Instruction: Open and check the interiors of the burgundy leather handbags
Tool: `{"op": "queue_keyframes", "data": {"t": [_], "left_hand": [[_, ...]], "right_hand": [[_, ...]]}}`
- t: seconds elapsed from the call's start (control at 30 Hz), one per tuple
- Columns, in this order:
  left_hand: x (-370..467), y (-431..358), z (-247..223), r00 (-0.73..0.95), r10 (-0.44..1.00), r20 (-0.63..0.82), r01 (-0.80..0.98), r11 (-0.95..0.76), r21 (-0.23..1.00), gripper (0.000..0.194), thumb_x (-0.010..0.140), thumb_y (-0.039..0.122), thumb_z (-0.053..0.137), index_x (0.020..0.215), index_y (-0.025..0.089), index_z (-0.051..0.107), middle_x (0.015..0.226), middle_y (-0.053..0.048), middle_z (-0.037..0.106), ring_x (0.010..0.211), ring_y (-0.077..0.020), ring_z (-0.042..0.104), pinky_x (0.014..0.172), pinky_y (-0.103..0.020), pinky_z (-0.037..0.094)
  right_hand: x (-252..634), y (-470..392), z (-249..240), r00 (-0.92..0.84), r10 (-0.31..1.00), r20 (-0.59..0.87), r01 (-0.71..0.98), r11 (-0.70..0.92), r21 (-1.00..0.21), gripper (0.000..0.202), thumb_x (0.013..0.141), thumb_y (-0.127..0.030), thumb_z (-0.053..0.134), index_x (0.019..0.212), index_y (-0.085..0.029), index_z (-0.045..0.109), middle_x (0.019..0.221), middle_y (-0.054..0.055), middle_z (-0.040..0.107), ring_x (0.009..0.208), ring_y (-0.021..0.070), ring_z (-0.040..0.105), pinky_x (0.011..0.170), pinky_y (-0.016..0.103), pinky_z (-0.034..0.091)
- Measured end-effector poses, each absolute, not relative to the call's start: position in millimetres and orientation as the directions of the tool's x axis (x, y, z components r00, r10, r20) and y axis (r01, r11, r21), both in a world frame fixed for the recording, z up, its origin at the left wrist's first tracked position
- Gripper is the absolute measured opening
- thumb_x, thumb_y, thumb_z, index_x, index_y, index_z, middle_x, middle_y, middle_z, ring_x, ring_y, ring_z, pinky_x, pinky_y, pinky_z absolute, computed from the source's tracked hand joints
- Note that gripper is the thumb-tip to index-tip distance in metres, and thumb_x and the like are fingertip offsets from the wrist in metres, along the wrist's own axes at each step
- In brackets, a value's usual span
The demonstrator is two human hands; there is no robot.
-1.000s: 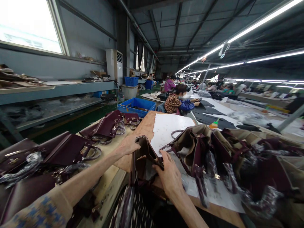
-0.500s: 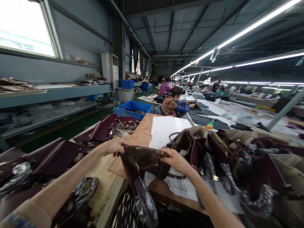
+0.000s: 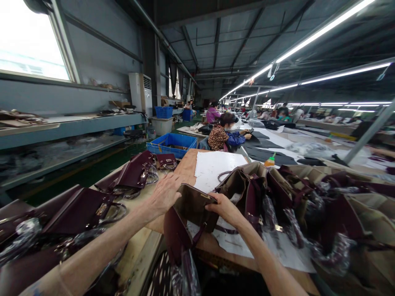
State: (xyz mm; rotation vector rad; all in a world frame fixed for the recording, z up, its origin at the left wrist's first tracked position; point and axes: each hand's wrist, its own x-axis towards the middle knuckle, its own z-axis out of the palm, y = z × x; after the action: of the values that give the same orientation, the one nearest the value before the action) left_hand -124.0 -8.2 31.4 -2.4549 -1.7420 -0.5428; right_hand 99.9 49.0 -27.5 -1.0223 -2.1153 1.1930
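A dark maroon handbag (image 3: 175, 230) hangs in front of me at the table edge, its mouth facing up and its olive-brown lining showing. My right hand (image 3: 224, 209) pinches the bag's right top rim between thumb and fingers. Beside the left top corner, my left hand (image 3: 165, 194) is open with its fingers stretched out; whether the thumb touches the bag I cannot tell. A strap wrapped in clear plastic (image 3: 187, 271) dangles below the bag.
Finished-looking maroon bags (image 3: 78, 209) lie along the left table. More open bags (image 3: 256, 185) with beige linings crowd the right. White paper (image 3: 216, 164) lies on brown board ahead. Beyond stand a blue crate (image 3: 171, 144) and a seated co-worker (image 3: 219, 135).
My left hand has let go of the bag's left rim and its fingers have spread. The bag's left side has swung, its mouth narrower now. My right hand keeps its grip.
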Motion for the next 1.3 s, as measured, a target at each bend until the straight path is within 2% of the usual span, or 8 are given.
{"op": "queue_keyframes", "data": {"t": [0.13,0.23,0.47,0.57,0.67,0.9,1.1,1.3], "left_hand": [[-94.5,0.5,22.3,0.408,0.834,0.373,0.811,-0.518,0.272,0.030,0.071,0.009,0.044,0.097,0.020,0.057,0.096,-0.003,0.060,0.094,-0.0181,0.052,0.085,-0.030,0.038],[-82.9,8.5,10.3,0.383,0.851,0.359,0.806,-0.497,0.320,0.033,0.071,0.007,0.043,0.097,0.020,0.058,0.092,-0.003,0.062,0.092,-0.0181,0.054,0.084,-0.029,0.039],[-84.1,12.2,-1.3,0.305,0.911,0.279,0.856,-0.390,0.338,0.026,0.070,0.012,0.047,0.094,0.020,0.055,0.078,-0.002,0.062,0.079,-0.0179,0.057,0.071,-0.027,0.039],[-78.4,3.2,3.2,0.320,0.912,0.258,0.855,-0.395,0.336,0.021,0.071,0.015,0.048,0.092,0.019,0.051,0.078,-0.002,0.060,0.075,-0.0175,0.057,0.065,-0.025,0.038],[-71.5,-5.2,7.4,0.367,0.898,0.244,0.842,-0.432,0.323,0.026,0.073,0.015,0.047,0.099,0.021,0.048,0.081,-0.002,0.060,0.075,-0.0175,0.057,0.063,-0.024,0.038],[-73.8,-6.3,7.6,0.525,0.808,0.268,0.746,-0.588,0.312,0.033,0.078,0.011,0.043,0.107,0.023,0.052,0.095,-0.001,0.064,0.088,-0.0167,0.058,0.078,-0.025,0.040],[-74.4,-3.2,7.8,0.557,0.782,0.280,0.694,-0.624,0.360,0.042,0.078,0.010,0.043,0.116,0.026,0.052,0.106,0.001,0.064,0.097,-0.0156,0.058,0.084,-0.024,0.039],[-72.2,8.5,-0.3,0.554,0.790,0.264,0.709,-0.613,0.348,0.039,0.075,0.015,0.049,0.112,0.026,0.058,0.106,0.000,0.065,0.096,-0.0170,0.059,0.085,-0.026,0.040]], "right_hand": [[101.3,51.2,-29.6,-0.587,0.805,0.083,0.384,0.367,-0.847,0.019,0.065,-0.019,0.055,0.082,-0.017,0.063,0.073,-0.002,0.061,0.070,0.0157,0.052,0.064,0.024,0.038],[101.7,50.7,-29.9,-0.560,0.822,0.099,0.417,0.383,-0.824,0.021,0.064,-0.019,0.056,0.084,-0.018,0.063,0.075,-0.002,0.062,0.072,0.0162,0.052,0.066,0.024,0.038],[100.9,52.0,-32.2,-0.554,0.827,0.094,0.451,0.392,-0.802,0.018,0.064,-0.019,0.055,0.080,-0.018,0.062,0.072,-0.003,0.060,0.068,0.0140,0.049,0.064,0.023,0.036],[99.6,55.3,-34.8,-0.528,0.842,0.106,0.443,0.380,-0.812,0.016,0.066,-0.019,0.052,0.079,-0.017,0.061,0.071,-0.003,0.059,0.068,0.0137,0.049,0.063,0.022,0.036],[99.1,57.4,-36.3,-0.495,0.860,0.121,0.447,0.372,-0.813,0.016,0.065,-0.017,0.049,0.077,-0.017,0.061,0.071,-0.003,0.059,0.068,0.0137,0.049,0.064,0.023,0.036],[99.5,58.6,-35.0,-0.523,0.849,0.079,0.429,0.342,-0.836,0.017,0.061,-0.015,0.050,0.074,-0.016,0.061,0.067,-0.003,0.058,0.063,0.0126,0.047,0.061,0.022,0.035],[97.4,56.4,-33.3,-0.517,0.849,0.105,0.425,0.362,-0.830,0.011,0.060,-0.013,0.051,0.068,-0.016,0.059,0.065,-0.004,0.058,0.063,0.0121,0.046,0.059,0.021,0.034],[95.7,54.4,-35.7,-0.509,0.853,0.111,0.440,0.369,-0.819,0.009,0.062,-0.014,0.053,0.069,-0.016,0.058,0.065,-0.004,0.058,0.063,0.0123,0.046,0.059,0.021,0.034]]}}
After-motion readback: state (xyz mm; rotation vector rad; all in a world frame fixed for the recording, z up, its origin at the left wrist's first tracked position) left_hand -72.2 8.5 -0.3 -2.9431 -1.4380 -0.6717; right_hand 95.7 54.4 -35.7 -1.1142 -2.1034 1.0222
